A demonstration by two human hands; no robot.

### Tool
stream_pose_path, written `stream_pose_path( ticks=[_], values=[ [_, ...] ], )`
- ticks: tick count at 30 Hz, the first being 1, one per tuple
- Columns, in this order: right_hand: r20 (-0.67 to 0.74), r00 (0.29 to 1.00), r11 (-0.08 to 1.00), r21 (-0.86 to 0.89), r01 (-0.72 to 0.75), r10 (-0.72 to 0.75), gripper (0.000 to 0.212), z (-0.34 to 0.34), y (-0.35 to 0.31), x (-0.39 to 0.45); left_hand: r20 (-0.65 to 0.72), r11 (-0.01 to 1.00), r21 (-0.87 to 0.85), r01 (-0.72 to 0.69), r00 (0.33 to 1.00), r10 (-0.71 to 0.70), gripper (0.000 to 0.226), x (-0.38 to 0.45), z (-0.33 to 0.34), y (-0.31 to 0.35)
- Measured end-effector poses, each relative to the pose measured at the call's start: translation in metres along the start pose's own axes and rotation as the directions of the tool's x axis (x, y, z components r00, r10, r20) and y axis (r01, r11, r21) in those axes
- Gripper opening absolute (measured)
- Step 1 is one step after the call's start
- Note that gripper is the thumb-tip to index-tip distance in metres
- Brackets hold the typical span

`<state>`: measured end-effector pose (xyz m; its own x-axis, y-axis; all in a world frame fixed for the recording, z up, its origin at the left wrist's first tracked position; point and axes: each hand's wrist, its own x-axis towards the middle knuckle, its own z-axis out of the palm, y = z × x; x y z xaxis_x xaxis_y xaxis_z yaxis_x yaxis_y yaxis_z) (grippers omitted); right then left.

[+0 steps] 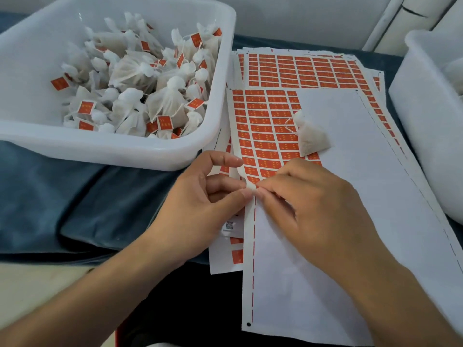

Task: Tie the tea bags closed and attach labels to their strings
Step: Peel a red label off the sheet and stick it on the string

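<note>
Head view showed the label sheet (265, 136) at frame centre, its lower left edge lifted and pinched between the left hand (200, 204) and right hand (310, 204), fingertips meeting there. One tied tea bag (312, 137) lay on the sheet above the fingers; a white tub (175, 156) of labelled bags sat upper left.

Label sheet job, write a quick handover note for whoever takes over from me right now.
Left hand and right hand both pinch the near left edge of the top label sheet, peeling there.
One tied tea bag lies on that sheet with no label visible on its string.
The left bin holds many tied, labelled bags.
More sheets are stacked underneath.
Left to do: free a label, stick it on the loose bag's string, drop the bag in the bin.
</note>
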<state>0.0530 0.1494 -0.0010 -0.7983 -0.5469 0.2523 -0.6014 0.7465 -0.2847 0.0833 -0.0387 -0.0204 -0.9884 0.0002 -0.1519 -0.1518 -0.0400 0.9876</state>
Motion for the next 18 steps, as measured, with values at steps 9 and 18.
stream_pose_path(
  ticks=[9,18],
  values=[
    [-0.045,0.994,0.995,0.021,0.100,-0.099,0.029,0.0036,0.0084,0.0025,-0.035,0.999,0.035,-0.031,0.999,0.032,0.035,-0.0004,-0.0016,-0.0031],
    [-0.033,0.995,0.970,0.224,-0.089,0.099,0.029,0.0080,0.0043,0.0044,-0.011,0.980,0.151,-0.132,0.991,0.135,0.031,-0.0009,0.0007,-0.0060]
  ],
)
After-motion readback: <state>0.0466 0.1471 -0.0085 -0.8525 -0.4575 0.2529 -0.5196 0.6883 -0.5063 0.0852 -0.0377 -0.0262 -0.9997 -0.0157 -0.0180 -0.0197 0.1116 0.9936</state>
